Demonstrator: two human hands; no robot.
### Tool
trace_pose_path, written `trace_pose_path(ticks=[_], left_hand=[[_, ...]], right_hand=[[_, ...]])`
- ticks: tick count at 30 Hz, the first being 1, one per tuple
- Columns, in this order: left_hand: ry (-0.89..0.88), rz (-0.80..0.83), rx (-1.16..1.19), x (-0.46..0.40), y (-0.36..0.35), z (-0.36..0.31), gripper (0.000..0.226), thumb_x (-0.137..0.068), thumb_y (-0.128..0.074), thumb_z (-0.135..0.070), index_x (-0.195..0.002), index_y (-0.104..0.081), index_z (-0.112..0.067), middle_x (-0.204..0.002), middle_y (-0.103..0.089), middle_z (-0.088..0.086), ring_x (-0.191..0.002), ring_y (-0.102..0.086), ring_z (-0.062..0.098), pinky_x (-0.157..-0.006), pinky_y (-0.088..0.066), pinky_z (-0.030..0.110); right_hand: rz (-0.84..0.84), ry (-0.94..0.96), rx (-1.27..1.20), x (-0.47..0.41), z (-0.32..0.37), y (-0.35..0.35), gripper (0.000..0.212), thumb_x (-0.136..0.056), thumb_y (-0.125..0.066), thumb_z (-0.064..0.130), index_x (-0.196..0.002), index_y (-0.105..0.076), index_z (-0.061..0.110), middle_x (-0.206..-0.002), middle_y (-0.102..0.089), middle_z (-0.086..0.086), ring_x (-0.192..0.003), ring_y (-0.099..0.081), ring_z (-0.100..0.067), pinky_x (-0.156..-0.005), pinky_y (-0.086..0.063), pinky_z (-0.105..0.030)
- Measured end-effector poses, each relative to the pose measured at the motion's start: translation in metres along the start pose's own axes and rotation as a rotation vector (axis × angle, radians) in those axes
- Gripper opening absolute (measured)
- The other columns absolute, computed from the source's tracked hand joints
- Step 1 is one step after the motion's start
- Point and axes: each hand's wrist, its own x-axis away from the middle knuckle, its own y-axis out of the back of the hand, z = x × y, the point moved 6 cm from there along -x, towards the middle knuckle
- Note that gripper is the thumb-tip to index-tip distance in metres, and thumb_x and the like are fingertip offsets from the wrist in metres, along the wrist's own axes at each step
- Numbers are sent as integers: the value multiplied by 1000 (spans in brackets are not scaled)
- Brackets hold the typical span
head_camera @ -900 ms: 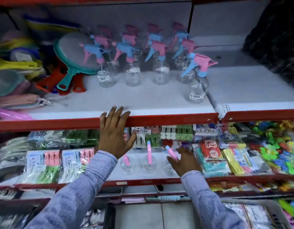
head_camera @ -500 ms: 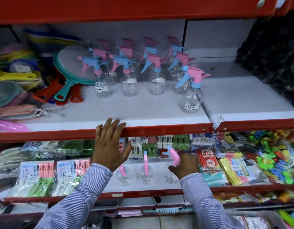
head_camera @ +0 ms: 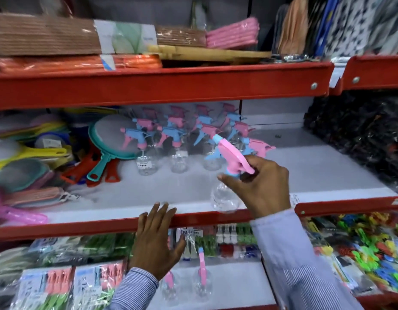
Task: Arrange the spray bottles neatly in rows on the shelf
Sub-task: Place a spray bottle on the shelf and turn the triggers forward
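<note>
My right hand (head_camera: pixel 259 182) grips the neck of a clear spray bottle (head_camera: pixel 223 198) with a pink and blue trigger head, holding it tilted above the front of the middle shelf (head_camera: pixel 117 193). Behind it, several clear spray bottles (head_camera: pixel 146 162) with pink and blue heads stand in rows toward the back of that shelf. My left hand (head_camera: pixel 156 240) rests flat, fingers spread, against the shelf's red front edge and holds nothing. Two more spray bottles (head_camera: pixel 201 280) stand on the lower shelf, below my left hand.
Teal, red and yellow handled strainers (head_camera: pixel 104 151) lie in a pile left of the bottle rows. A dark patterned bundle (head_camera: pixel 359 135) fills the shelf's right end. Packets of clips (head_camera: pixel 359 249) crowd the lower shelf. Folded mats (head_camera: pixel 59 36) sit on the red-edged top shelf.
My right hand has lifted a spray bottle from the lower shelf up to the middle shelf. The view has tilted upward, showing the top shelf. My left hand stays on the red edge.
</note>
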Motion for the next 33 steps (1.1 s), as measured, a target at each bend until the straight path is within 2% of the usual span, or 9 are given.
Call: trace_pose_path(ticks=[2,6,11,16,20,25,28,31,33], left_hand=[[5,15,-2,0,-1,2,70,-76,-55,-55,-140,-46,-27,-153,-44,-1,-146,-29,20,-119,-21,50],[14,24,0,0,-2,1,68,-78,-52,-55,-140,-47,-26,-152,-44,0,-145,-32,21,-118,-18,47],[23,9,3,1,1,-2,67,-79,-50,-54,-139,-47,-26,-152,-45,1,-145,-33,21,-118,-22,50],[19,16,-4,1,3,-3,65,-80,-50,-52,-139,-48,-24,-152,-45,2,-143,-36,23,-115,-32,56],[20,13,-15,1,2,-3,65,-79,-51,-52,-137,-49,-24,-151,-47,2,-142,-37,23,-115,-31,54],[14,2,-29,2,3,-4,64,-78,-50,-50,-137,-50,-22,-149,-49,4,-141,-40,25,-115,-32,56],[-13,11,-61,1,3,-4,64,-81,-50,-48,-139,-47,-21,-151,-47,7,-143,-37,28,-115,-32,55],[-35,16,-118,3,8,3,67,-83,-50,-50,-143,-42,-22,-153,-43,10,-143,-35,31,-117,-27,54],[4,7,-156,6,17,20,69,-81,-49,-53,-143,-42,-22,-153,-43,11,-143,-34,32,-118,-23,57]], right_hand=[[-3,-27,-17,-20,-4,-19,27,-59,-90,30,-77,-75,17,-56,-58,7,-49,-48,-4,-61,-45,-22],[-18,-102,-2,-45,-20,-50,34,-59,-90,28,-87,-76,14,-70,-69,1,-61,-65,-19,-70,-52,-25],[-38,-144,-14,-50,-45,-80,43,-58,-90,24,-95,-71,15,-90,-77,-5,-75,-71,-23,-80,-56,-28],[-90,-220,-150,-44,-56,-93,89,-58,-88,14,-131,-38,26,-87,-77,-5,-77,-72,-23,-81,-60,-42],[-115,-222,-186,-37,-53,-90,95,-68,-83,6,-144,-28,20,-96,-76,-10,-90,-71,-25,-95,-54,-40],[-110,-249,-195,-30,-52,-90,98,-71,-82,7,-148,-23,21,-107,-74,-13,-103,-68,-28,-101,-50,-42],[-108,-212,-173,-20,-47,-80,89,-71,-84,14,-144,-34,23,-113,-72,-11,-102,-68,-25,-98,-52,-41],[-123,-134,-135,8,-45,-59,58,-71,-84,19,-123,-58,21,-107,-73,-3,-87,-68,-18,-85,-58,-36],[-155,-74,-108,41,-49,-46,38,-73,-83,17,-107,-66,19,-96,-73,2,-74,-68,-15,-73,-56,-28]])
